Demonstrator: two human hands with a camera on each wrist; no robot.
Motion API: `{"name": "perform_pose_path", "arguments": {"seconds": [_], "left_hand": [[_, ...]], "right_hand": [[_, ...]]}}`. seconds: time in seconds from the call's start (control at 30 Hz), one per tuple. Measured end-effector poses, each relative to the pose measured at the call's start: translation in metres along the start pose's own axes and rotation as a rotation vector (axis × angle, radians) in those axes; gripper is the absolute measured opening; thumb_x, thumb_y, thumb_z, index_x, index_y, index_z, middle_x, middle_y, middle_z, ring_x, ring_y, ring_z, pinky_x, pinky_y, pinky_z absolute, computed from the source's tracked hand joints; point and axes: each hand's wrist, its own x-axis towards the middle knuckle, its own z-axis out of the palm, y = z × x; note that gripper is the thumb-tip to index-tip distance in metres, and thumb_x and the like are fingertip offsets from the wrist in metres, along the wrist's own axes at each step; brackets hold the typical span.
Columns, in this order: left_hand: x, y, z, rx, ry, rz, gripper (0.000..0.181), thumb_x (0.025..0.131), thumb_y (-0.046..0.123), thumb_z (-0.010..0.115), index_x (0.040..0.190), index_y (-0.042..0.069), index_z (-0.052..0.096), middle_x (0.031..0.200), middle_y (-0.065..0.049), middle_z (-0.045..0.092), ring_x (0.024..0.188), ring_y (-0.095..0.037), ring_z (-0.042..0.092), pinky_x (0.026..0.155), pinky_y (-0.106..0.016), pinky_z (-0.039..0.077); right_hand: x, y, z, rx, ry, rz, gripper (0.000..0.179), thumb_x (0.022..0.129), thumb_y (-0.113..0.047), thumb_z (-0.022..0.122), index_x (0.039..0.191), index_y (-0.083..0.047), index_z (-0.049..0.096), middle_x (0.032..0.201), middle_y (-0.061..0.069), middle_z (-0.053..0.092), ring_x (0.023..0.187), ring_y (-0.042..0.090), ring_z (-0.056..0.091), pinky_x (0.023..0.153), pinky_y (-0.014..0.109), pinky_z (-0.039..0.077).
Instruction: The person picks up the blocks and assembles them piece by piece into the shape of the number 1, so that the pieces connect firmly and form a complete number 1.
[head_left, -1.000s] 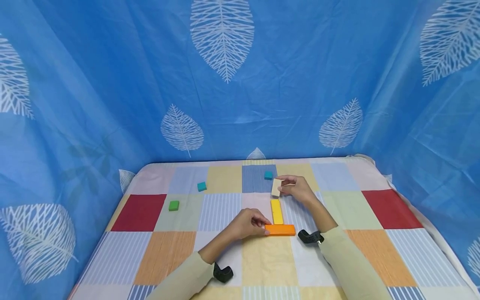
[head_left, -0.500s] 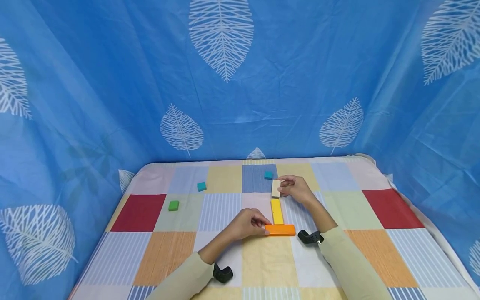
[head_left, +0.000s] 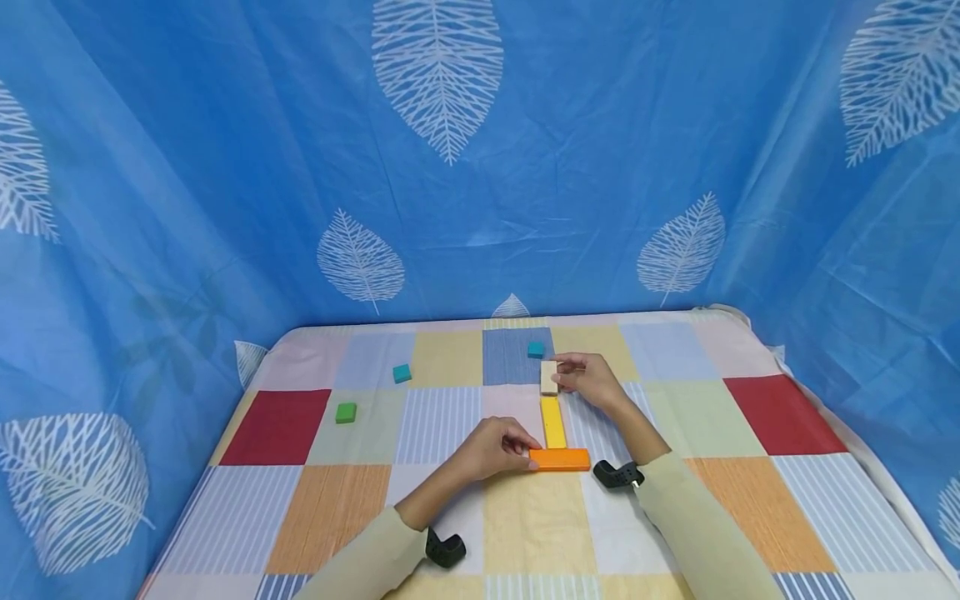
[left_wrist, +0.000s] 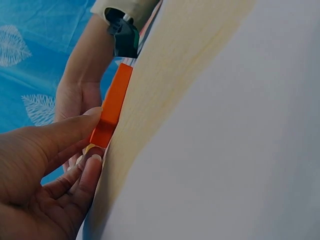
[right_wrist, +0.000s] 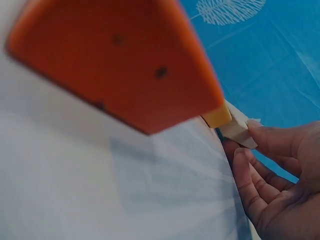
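In the head view my left hand (head_left: 495, 447) pinches the left end of an orange block (head_left: 562, 460) lying crosswise on the cloth; its thumb lies against the orange block (left_wrist: 113, 105) in the left wrist view. A yellow block (head_left: 553, 423) runs away from the orange one's far side, forming a T. Beyond the yellow block's far end, my right hand (head_left: 591, 379) pinches a cream wooden block (head_left: 549, 377) between thumb and fingers. The cream block (right_wrist: 239, 129) sits close to the yellow block's end in the right wrist view; whether they touch, I cannot tell.
One teal block (head_left: 536, 350) lies just behind the cream block. Another teal block (head_left: 402, 373) and a green block (head_left: 346, 412) lie farther left. A patchwork cloth (head_left: 360, 517) covers the table. Blue leaf-print curtains (head_left: 555, 200) enclose the back and sides.
The cream block has turned from a slight tilt to stand nearly in line with the yellow block, moving slightly nearer. The left hand and orange block stay put.
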Motion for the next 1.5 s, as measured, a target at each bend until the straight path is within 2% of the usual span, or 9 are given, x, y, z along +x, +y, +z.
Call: {"name": "perform_pose_path", "arguments": {"seconds": [0.4, 0.73, 1.07, 1.5], "left_hand": [[0.0022, -0.0002, -0.0007, 0.001, 0.011, 0.015, 0.019, 0.078, 0.01, 0.089, 0.095, 0.008, 0.082, 0.082, -0.002, 0.069, 0.07, -0.001, 0.056, 0.063, -0.018, 0.049], [0.0016, 0.0005, 0.0, -0.003, 0.006, 0.015, 0.019, 0.078, 0.009, 0.089, 0.096, 0.008, 0.082, 0.082, -0.002, 0.07, 0.07, -0.002, 0.057, 0.064, -0.018, 0.049], [0.0028, -0.0008, 0.001, 0.003, 0.011, 0.026, 0.019, 0.077, 0.009, 0.089, 0.095, 0.008, 0.082, 0.082, -0.004, 0.069, 0.07, -0.001, 0.056, 0.064, -0.018, 0.05], [0.0015, -0.001, 0.0012, 0.0, 0.01, 0.019, 0.019, 0.077, 0.009, 0.089, 0.095, 0.007, 0.082, 0.081, -0.001, 0.069, 0.07, -0.001, 0.055, 0.063, -0.017, 0.049]], "right_hand": [[0.004, 0.0021, -0.0008, -0.039, -0.026, -0.051, 0.038, 0.096, -0.006, 0.07, 0.132, 0.005, 0.064, 0.102, 0.019, 0.07, 0.075, 0.019, 0.067, 0.069, 0.028, 0.057], [0.0034, 0.0036, -0.0013, -0.058, -0.017, -0.02, 0.035, 0.093, -0.005, 0.071, 0.126, 0.006, 0.066, 0.11, 0.02, 0.071, 0.076, 0.018, 0.066, 0.069, 0.029, 0.056], [0.002, 0.0, -0.0006, -0.134, -0.02, -0.081, 0.038, 0.091, -0.003, 0.074, 0.125, 0.011, 0.065, 0.094, 0.016, 0.064, 0.071, 0.015, 0.059, 0.063, 0.024, 0.052], [0.001, -0.0009, 0.0048, -0.208, -0.005, -0.069, 0.035, 0.09, -0.008, 0.076, 0.121, 0.008, 0.069, 0.093, 0.012, 0.064, 0.073, 0.016, 0.053, 0.064, 0.023, 0.047]]}}
